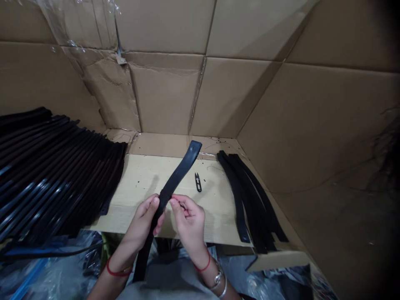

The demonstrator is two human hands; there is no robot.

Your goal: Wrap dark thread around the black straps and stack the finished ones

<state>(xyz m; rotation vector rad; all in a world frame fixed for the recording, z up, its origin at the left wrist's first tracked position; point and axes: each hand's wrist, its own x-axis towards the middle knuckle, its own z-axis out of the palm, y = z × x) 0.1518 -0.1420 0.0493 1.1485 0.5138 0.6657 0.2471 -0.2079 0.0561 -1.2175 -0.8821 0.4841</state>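
Observation:
A long black belt strap [175, 181] rises from my left hand, with a punched hole near its far tip and its lower end hanging down past the board. My left hand [142, 221] grips it around the middle. My right hand [187, 218] pinches the strap's edge between thumb and fingertips; anything small held there is hidden. Small black thread snips [198, 182] lie on the pale wooden board [140, 179], just beyond my right hand and apart from it.
A large pile of black straps [56, 179] fans out on the left, and a smaller bundle [250, 200] lies on the right of the board. Corrugated cardboard walls [165, 96] surround the back and sides. Plastic sheeting [68, 279] lies below the board's front edge.

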